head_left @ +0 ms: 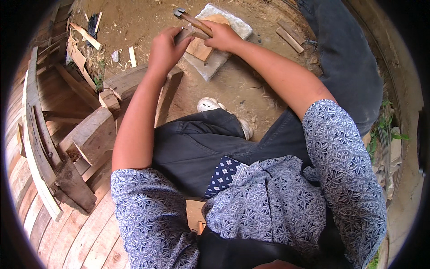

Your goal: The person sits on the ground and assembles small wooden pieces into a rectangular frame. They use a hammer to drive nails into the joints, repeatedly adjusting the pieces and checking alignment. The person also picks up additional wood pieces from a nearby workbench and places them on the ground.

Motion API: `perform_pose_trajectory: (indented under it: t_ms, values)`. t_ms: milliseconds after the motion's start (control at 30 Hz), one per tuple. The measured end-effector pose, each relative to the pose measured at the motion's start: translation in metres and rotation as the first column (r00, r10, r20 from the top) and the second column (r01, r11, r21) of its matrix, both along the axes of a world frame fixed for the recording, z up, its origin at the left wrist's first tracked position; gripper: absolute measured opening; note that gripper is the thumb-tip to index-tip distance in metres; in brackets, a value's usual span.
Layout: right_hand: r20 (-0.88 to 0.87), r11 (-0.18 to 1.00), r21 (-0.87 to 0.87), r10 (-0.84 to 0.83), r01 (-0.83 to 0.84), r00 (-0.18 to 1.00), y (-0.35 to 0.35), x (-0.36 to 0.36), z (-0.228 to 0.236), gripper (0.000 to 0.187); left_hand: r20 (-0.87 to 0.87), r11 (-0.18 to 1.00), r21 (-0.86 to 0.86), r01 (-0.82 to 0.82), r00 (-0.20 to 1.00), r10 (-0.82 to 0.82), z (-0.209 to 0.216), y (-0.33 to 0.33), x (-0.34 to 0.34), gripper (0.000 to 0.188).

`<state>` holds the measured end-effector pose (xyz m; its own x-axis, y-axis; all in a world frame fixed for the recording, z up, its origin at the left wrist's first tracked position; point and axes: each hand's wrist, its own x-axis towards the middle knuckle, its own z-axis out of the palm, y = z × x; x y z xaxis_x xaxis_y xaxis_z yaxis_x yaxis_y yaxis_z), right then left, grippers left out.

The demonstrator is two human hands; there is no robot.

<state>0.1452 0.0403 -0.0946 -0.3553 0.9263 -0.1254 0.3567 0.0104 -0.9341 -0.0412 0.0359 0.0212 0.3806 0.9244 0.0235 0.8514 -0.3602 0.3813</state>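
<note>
My right hand [221, 36] is wrapped around the wooden handle of a hammer [197, 24], whose dark metal head points to the far left. Close beside it, my left hand [165, 48] is closed with its thumb and fingers pinching a small greyish-brown piece [184, 33]; I cannot make out its kind. Beneath both hands, a flat wooden board [200, 49] lies on a pale stone slab [208, 67] on the dirt ground.
Rough timber beams [94, 130] are stacked at the left over wooden planks [89, 237]. Wood scraps [85, 36] and offcuts [290, 39] litter the ground. My shoe [209, 104] sits nearer than the slab. Green weeds [383, 121] and stones line the right edge.
</note>
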Motion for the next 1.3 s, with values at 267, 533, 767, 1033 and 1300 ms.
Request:
perform_pose_trajectory:
  t_ms: [267,533,767,1033,1300]
  values:
    - [0.029,0.996,-0.079,0.037,-0.035,0.999,0.005,0.001,0.009,0.065,-0.014,0.996,-0.049,-0.078,0.997,0.077,0.008,-0.001,0.005,0.045]
    - [0.006,0.992,0.123,-0.028,0.027,1.000,0.005,-0.006,-0.009,0.067,-0.039,0.989,-0.066,-0.130,0.991,0.127,-0.001,-0.003,0.003,0.047]
    - [0.031,0.998,-0.058,0.022,-0.020,0.999,0.006,-0.005,-0.004,0.071,-0.001,0.991,-0.045,-0.125,0.992,0.125,-0.001,-0.005,0.004,0.043]
    - [-0.006,0.999,-0.043,0.011,-0.011,1.000,0.007,-0.006,-0.010,0.070,-0.001,0.993,-0.016,-0.118,0.993,0.118,0.000,-0.004,0.005,0.041]
    - [-0.005,1.000,-0.007,0.020,-0.020,1.000,0.008,-0.004,-0.005,0.066,0.019,0.998,0.048,-0.035,0.999,0.034,-0.003,-0.003,0.003,0.038]
